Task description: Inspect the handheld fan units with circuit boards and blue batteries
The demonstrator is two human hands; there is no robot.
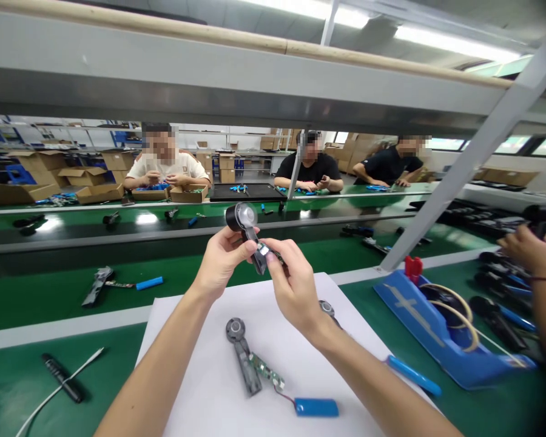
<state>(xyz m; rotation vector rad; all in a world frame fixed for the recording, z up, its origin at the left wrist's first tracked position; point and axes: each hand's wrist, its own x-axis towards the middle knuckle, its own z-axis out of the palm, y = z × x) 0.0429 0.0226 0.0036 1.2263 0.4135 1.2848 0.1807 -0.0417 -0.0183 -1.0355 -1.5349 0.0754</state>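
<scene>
Left hand (225,258) grips one device (239,217) above the sheet (200,388); right hand (293,276) pinches its board (263,248). On sheet: two more devices (244,367), one visible board (264,369), one battery (316,407). Three people (170,167) opposite.

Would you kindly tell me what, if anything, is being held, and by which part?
A dark round-headed device: the left grip holds its handle just below the head, while the right grip touches its circuit board.

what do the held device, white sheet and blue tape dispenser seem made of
Held device: probably hard plastic, smooth black and grey with highlights. White sheet: maybe paper or card, flat and matte. Blue tape dispenser: likely moulded plastic, smooth with slightly shiny sides.
</scene>
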